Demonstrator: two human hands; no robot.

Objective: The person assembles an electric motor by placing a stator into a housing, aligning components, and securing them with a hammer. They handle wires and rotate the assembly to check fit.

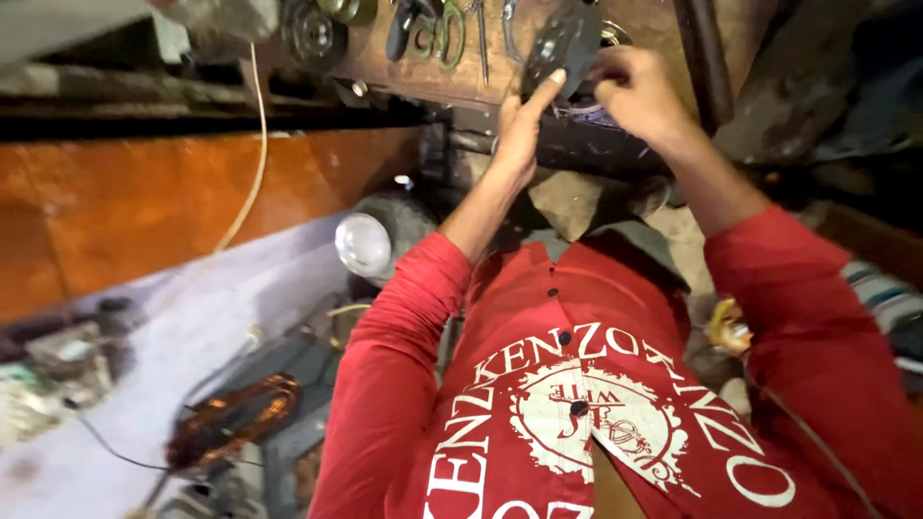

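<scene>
Both hands, left hand point(524, 125) and right hand point(630, 91), grip a dark disc point(562, 48) above the counter point(404, 62); a loose hold could drop it.

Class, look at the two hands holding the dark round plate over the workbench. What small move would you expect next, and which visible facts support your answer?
Probably a small turn or press of the dark round plate to settle it. The left hand braces its lower edge with the thumb raised along it, the right hand pinches its other side, and it is tilted just above a dark cylindrical body at the wooden bench. Whether it is already seated cannot be told.
</scene>
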